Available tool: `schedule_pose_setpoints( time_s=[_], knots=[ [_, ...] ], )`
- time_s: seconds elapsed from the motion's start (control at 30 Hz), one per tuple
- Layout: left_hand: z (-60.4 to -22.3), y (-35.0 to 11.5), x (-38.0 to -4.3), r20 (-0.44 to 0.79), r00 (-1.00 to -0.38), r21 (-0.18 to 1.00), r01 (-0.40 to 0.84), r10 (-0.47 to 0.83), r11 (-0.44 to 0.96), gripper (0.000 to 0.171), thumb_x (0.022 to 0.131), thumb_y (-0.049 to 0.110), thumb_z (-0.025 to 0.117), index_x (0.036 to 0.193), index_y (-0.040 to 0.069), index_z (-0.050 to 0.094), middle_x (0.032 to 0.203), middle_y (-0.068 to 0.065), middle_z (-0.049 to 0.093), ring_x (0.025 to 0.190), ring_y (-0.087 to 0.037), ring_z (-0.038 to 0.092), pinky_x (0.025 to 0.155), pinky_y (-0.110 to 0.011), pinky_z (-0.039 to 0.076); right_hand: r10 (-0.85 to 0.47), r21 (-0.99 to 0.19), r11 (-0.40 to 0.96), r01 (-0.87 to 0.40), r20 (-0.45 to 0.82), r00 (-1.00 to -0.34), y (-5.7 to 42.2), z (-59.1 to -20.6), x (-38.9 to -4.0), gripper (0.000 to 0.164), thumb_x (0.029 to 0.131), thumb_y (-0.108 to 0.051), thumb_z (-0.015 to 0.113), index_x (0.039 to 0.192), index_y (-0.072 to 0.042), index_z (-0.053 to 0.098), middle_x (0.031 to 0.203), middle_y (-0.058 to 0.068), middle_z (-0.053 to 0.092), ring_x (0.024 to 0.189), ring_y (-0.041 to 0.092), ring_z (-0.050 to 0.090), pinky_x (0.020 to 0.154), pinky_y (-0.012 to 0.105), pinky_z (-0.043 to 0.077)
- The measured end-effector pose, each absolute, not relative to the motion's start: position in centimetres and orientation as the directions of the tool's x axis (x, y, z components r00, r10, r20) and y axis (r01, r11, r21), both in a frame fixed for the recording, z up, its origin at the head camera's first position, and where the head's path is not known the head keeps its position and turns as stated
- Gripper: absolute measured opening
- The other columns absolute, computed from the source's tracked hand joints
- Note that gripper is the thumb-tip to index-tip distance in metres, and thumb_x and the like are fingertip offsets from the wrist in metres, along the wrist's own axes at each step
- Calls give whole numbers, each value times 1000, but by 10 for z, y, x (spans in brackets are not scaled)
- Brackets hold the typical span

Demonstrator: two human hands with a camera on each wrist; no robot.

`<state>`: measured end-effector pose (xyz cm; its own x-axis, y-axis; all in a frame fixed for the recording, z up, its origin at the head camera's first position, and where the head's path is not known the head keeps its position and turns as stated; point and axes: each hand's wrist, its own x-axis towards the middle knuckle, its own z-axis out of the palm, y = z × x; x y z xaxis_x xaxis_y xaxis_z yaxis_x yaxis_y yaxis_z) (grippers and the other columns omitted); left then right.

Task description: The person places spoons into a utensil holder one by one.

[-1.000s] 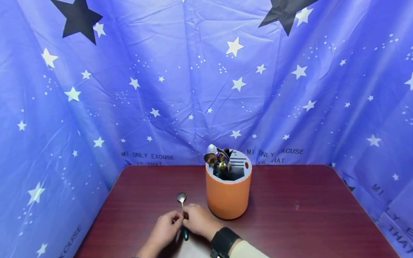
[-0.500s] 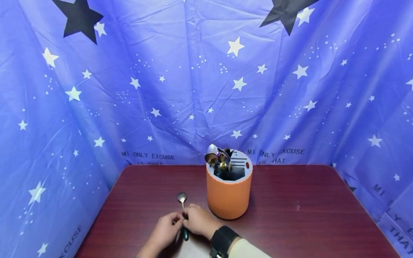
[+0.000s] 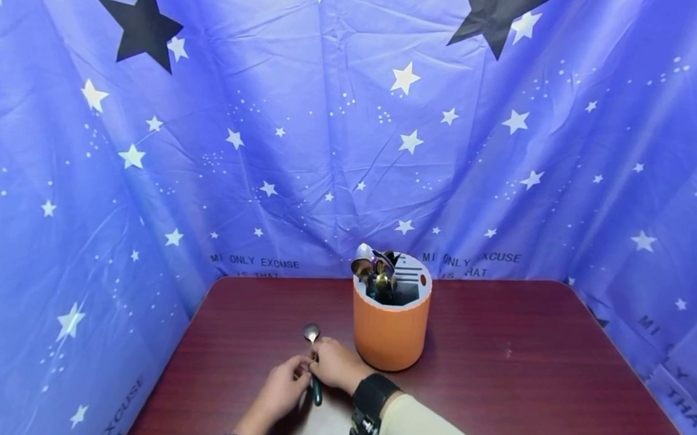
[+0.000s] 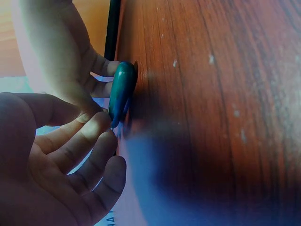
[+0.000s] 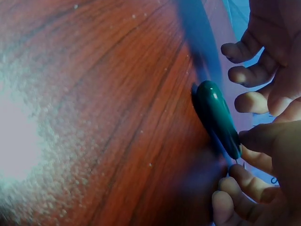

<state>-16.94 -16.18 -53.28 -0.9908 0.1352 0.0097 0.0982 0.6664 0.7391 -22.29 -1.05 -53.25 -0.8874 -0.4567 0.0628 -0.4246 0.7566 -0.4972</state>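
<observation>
A spoon with a metal bowl and dark green handle [image 3: 317, 391] lies along the tabletop, bowl pointing away from me. My right hand [image 3: 340, 366] pinches it near the neck between thumb and fingers; the right wrist view shows the glossy handle [image 5: 218, 117] beside that thumb. Just left of the spoon is my left hand [image 3: 280, 388], its fingers loosely bent. In the left wrist view, the left hand's fingertips [image 4: 101, 123] come close to the handle's narrow end; whether they touch it, I cannot tell. The neck is partly hidden by the fingers.
An orange cylindrical holder [image 3: 393, 337] with a pale slotted top stands right of the hands, close to the right hand. Several spoons [image 3: 375, 268] stick up from it. The reddish-brown wooden table [image 3: 510, 360] is enclosed by a blue star-printed curtain [image 3: 333, 146].
The head view has shifted slightly, so everything appears a little further right. My right hand has moved slightly toward the spoon's bowl. The spoon stays in about the same place.
</observation>
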Motion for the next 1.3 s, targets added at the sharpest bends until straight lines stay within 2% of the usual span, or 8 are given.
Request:
schedule_pose_setpoints(
  time_s=[0.27, 0.43, 0.57, 0.63, 0.8, 0.9, 1.1, 1.3],
  knots=[
    [-536, -162, -167, 35, -982, 743, 151, 188, 652, 30, 91, 9, 66, 120, 2, 66, 82, 1, 64, 68, -8, 55, 60, -27, 46, -380, -532, 779, -332, 21, -925, -9, -530, -221, 9, 81, -14, 71, 76, -20, 66, 76, -8, 55, 68, 8, 52, 63, 25, 45],
    [-534, -161, -166, 38, -975, 736, 175, 219, 654, 31, 91, 10, 65, 121, 4, 67, 81, 2, 64, 66, -6, 54, 61, -26, 47, -322, -544, 791, -281, 21, -947, -8, -528, -217, 16, 79, -11, 71, 75, -18, 57, 67, -9, 51, 60, 9, 47, 57, 25, 40],
    [-531, -160, -166, -7, -972, 737, 153, 233, 658, 31, 91, 11, 65, 122, 4, 67, 84, 1, 65, 66, -8, 55, 61, -28, 47, -314, -542, 788, -291, 53, -948, -5, -529, -214, 31, 81, -20, 78, 71, -19, 49, 62, -9, 42, 57, 9, 41, 54, 24, 35],
    [-530, -159, -166, -23, -971, 741, 144, 239, 656, 29, 91, 11, 65, 119, 4, 68, 84, 0, 66, 68, -9, 56, 62, -29, 48, -325, -551, 779, -299, 54, -944, -2, -530, -212, 41, 85, -30, 79, 65, -19, 45, 58, -10, 36, 53, 9, 37, 51, 23, 31],
    [-531, -159, -165, -36, -961, 752, 154, 273, 640, 14, 93, 10, 65, 104, 5, 71, 84, 0, 68, 73, -10, 59, 66, -31, 50, -334, -574, 774, -266, -13, -943, 6, -531, -208, 57, 85, -44, 78, 55, -21, 36, 48, -12, 27, 43, 8, 33, 44, 22, 25],
    [-533, -157, -164, -25, -951, 752, 186, 309, 632, 9, 93, 11, 65, 97, 5, 72, 85, 1, 69, 75, -9, 59, 68, -29, 49, -317, -581, 783, -222, -66, -946, 10, -530, -207, 54, 81, -40, 81, 54, -22, 38, 45, -12, 32, 40, 8, 38, 41, 22, 29],
    [-533, -153, -160, -14, -913, 750, 260, 408, 608, 10, 93, 13, 66, 94, 6, 73, 86, 0, 70, 73, -4, 57, 67, -27, 49, -259, -620, 777, -109, -156, -953, 18, -528, -204, 29, 80, -30, 75, 65, -20, 52, 58, -6, 52, 36, 8, 46, 36, 23, 41],
    [-531, -148, -160, -8, -867, 755, 321, 498, 572, 9, 94, 14, 66, 93, 7, 72, 87, 4, 69, 76, 1, 56, 71, -25, 49, -254, -691, 720, -60, -183, -950, 25, -522, -200, 17, 80, -21, 68, 70, -16, 56, 62, -2, 54, 39, 11, 49, 36, 25, 42]
  ],
)
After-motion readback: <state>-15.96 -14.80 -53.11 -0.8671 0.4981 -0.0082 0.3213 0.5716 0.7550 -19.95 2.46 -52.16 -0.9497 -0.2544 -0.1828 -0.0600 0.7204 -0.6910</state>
